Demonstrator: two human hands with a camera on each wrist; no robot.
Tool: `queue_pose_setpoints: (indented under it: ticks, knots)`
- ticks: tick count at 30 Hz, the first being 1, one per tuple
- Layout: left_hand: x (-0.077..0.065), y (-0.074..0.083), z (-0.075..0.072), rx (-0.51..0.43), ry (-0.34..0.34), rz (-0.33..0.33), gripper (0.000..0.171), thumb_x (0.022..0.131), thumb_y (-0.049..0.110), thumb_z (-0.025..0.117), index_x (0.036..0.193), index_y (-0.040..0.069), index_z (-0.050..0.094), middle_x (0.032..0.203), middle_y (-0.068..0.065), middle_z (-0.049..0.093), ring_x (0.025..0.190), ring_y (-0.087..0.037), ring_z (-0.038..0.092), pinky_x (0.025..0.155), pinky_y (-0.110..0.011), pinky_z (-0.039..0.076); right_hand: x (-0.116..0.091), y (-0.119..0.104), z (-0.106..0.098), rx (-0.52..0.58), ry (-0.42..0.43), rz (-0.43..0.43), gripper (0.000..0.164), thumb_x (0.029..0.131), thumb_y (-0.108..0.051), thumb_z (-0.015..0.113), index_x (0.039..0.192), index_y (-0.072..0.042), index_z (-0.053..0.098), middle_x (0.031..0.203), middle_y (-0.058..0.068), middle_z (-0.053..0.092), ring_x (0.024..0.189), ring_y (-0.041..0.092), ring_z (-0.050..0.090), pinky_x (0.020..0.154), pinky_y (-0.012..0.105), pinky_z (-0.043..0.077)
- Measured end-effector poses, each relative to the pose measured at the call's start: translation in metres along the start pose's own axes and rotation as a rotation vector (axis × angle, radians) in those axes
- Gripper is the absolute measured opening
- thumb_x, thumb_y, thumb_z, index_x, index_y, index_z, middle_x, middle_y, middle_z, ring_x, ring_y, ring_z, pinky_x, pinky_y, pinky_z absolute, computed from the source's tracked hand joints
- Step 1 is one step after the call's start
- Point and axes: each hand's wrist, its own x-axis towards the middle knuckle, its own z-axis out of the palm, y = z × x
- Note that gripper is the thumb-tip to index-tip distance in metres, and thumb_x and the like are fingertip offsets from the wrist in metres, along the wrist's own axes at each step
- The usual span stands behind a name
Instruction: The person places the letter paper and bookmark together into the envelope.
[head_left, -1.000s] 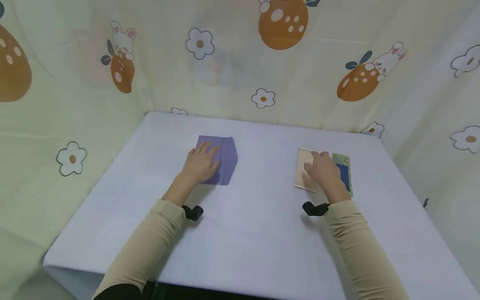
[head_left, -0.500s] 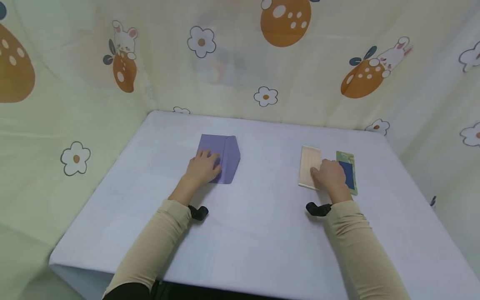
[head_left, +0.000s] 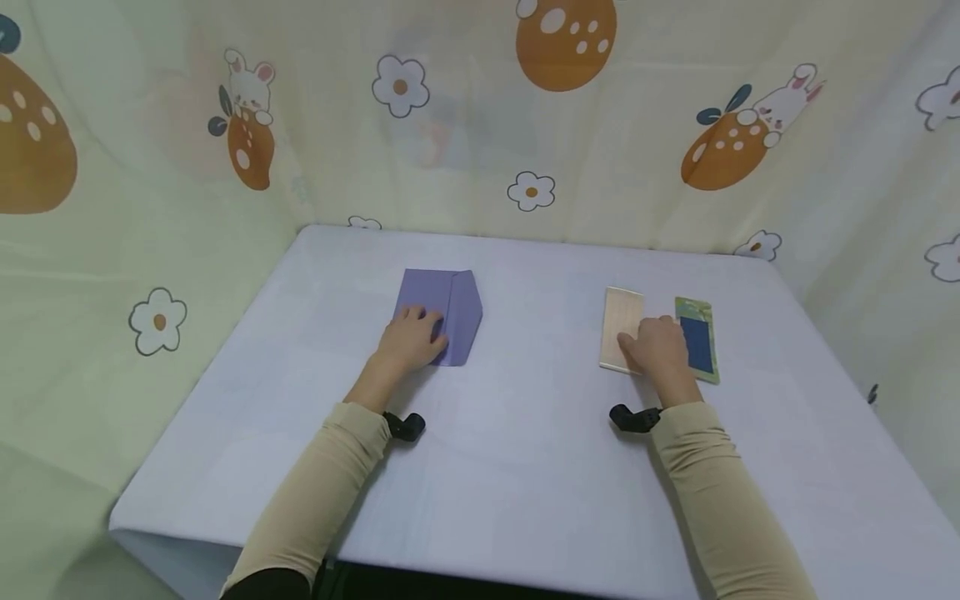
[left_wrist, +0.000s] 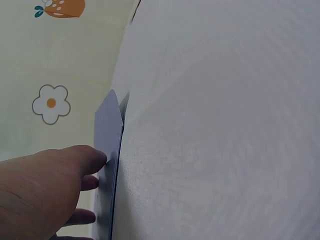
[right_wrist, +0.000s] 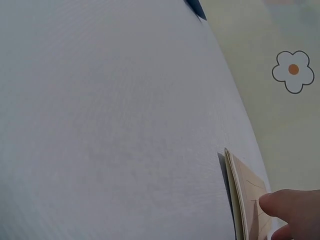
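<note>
A purple envelope (head_left: 459, 321) lies on the left half of the table, its flap spread toward the right. My left hand (head_left: 408, 340) rests over its near left part, fingers loosely bent; the left wrist view shows the thumb (left_wrist: 97, 159) at the envelope's face. On the right lies a thin, light wood-coloured rectangle (head_left: 621, 321), layered at its edge and with fine lines on its face in the right wrist view. My right hand (head_left: 660, 350) covers its near right corner, thumb on its surface. The other fingers bend down beside it and are mostly hidden.
A green-bordered card with a dark blue panel (head_left: 697, 342) lies just right of my right hand. The white cloth-covered table (head_left: 517, 467) ends at a patterned curtain (head_left: 465, 142) behind. Each wrist wears a black camera mount (head_left: 405, 427).
Both hands have drawn back slightly toward the body, uncovering more of the envelope and of the wood-coloured rectangle. The head view has shifted a little.
</note>
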Motion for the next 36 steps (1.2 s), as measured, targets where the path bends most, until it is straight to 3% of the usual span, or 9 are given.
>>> queue_pose_setpoints:
  ticks: [5, 14, 28, 36]
  knots:
    - [0.0009, 0.0007, 0.0035, -0.005, 0.013, -0.004, 0.054, 0.094, 0.041, 0.047, 0.142, 0.014, 0.043, 0.146, -0.018, 0.039, 0.138, -0.038, 0.032, 0.107, -0.055, 0.035, 0.0002, -0.0023, 0.0011, 0.030, -0.002, 0.043, 0.061, 0.094, -0.038, 0.043, 0.116, 0.017, 0.054, 0.116, 0.039, 0.047, 0.109, 0.053, 0.045, 0.087, 0.059, 0.044]
    - [-0.0006, 0.0032, 0.0002, -0.037, 0.017, -0.011, 0.055, 0.094, 0.040, 0.049, 0.142, 0.014, 0.044, 0.147, -0.020, 0.038, 0.139, -0.040, 0.031, 0.110, -0.054, 0.032, 0.0017, -0.0036, 0.0033, 0.126, 0.026, 0.118, 0.065, 0.093, -0.043, 0.047, 0.129, 0.012, 0.047, 0.131, 0.039, 0.034, 0.119, 0.054, 0.035, 0.091, 0.061, 0.041]
    - [-0.0043, 0.0035, -0.0024, -0.048, 0.018, -0.028, 0.054, 0.093, 0.038, 0.051, 0.141, 0.013, 0.045, 0.147, -0.021, 0.039, 0.139, -0.041, 0.031, 0.110, -0.054, 0.032, 0.0079, -0.0086, 0.0082, 0.106, 0.002, 0.160, 0.075, 0.091, -0.048, 0.051, 0.120, 0.021, 0.048, 0.126, 0.045, 0.035, 0.116, 0.055, 0.037, 0.087, 0.059, 0.043]
    - [-0.0047, 0.0050, -0.0017, -0.041, 0.017, -0.009, 0.054, 0.093, 0.038, 0.051, 0.139, 0.012, 0.047, 0.145, -0.021, 0.041, 0.137, -0.040, 0.035, 0.108, -0.055, 0.035, 0.0092, -0.0040, 0.0047, 0.171, -0.101, 0.224, 0.077, 0.091, -0.049, 0.052, 0.127, 0.017, 0.040, 0.128, 0.046, 0.033, 0.115, 0.057, 0.041, 0.084, 0.061, 0.045]
